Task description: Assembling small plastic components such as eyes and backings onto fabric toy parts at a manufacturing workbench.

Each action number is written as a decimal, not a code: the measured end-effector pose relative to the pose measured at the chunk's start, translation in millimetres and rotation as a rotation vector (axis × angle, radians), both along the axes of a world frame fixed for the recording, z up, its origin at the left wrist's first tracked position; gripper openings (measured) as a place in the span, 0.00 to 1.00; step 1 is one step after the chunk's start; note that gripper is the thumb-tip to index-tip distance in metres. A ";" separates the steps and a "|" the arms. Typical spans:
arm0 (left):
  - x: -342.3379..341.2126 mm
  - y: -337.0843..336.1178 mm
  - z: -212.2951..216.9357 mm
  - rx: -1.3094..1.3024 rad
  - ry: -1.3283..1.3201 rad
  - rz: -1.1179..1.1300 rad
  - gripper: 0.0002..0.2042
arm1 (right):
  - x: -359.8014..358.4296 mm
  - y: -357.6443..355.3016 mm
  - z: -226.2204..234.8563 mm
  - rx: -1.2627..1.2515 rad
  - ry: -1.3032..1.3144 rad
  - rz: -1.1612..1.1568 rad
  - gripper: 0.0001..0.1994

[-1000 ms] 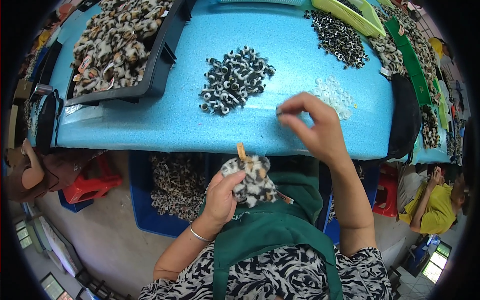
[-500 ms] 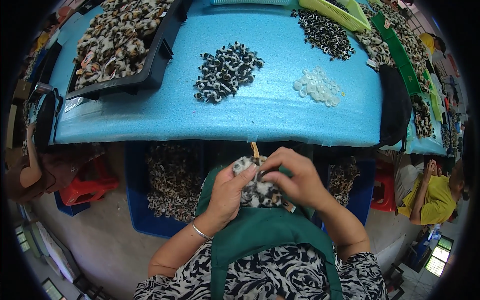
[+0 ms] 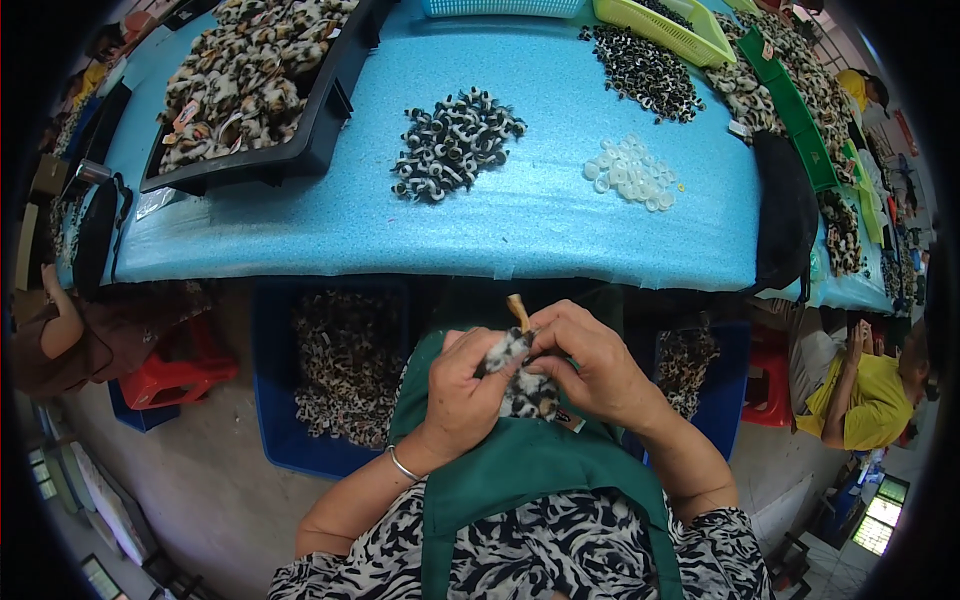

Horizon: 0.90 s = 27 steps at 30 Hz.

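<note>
In front of my green apron (image 3: 550,455), both hands hold a small fluffy plush piece (image 3: 522,398) in patchy black, white and brown. My left hand (image 3: 460,390) is closed round its left side, thumb pressed into the fur. At the upper right of the piece, the fingers of my right hand (image 3: 592,362) are pinched together on it; whether they also grip some smaller part is hidden. A tan strip (image 3: 517,308) sticks up from its top, and a small label (image 3: 568,420) shows at its lower right.
On the blue-covered table (image 3: 400,245) lie black-and-white ringed pieces (image 3: 450,145) and translucent plastic discs (image 3: 632,172). A black tray (image 3: 335,105) of plush pieces stands left, a yellow-green basket (image 3: 715,42) far right. Blue bins (image 3: 275,420) flank me; co-workers (image 3: 870,400) sit at both sides.
My right hand has come in closer against the plush piece, its fingers closing on the fur. My left hand has shifted and now covers more of it; the tan strip leans more.
</note>
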<state>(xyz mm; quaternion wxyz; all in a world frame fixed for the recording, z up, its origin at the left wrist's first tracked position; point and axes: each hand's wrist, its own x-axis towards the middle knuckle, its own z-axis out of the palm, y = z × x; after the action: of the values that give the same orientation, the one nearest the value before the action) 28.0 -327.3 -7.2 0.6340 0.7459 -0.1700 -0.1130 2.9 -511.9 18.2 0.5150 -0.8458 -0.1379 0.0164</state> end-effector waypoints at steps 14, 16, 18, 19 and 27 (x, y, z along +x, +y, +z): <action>7.4 -7.1 -18.5 -0.150 -0.200 -0.095 0.14 | -8.7 -4.0 -11.5 0.061 -0.144 -0.197 0.15; 9.5 -7.6 -22.1 -0.204 -0.142 -0.117 0.14 | -2.9 -12.3 -12.4 0.102 -0.097 -0.187 0.10; 12.6 -6.5 -27.9 -0.258 -0.084 -0.136 0.14 | 11.9 -29.9 -4.2 0.204 0.077 0.068 0.06; 14.0 -5.5 -33.2 -0.250 -0.124 -0.139 0.15 | 17.4 -40.3 0.8 0.205 0.138 0.088 0.04; 19.5 -12.3 -28.7 -0.213 -0.065 -0.148 0.18 | 108.3 -78.1 2.7 -0.805 -0.508 -0.398 0.13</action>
<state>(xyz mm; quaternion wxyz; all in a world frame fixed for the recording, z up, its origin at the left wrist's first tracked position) 47.5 -339.6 -35.9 0.6936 0.6632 -0.2560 -0.1163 111.1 -590.0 21.0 0.0919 -0.9642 -0.0779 -0.2362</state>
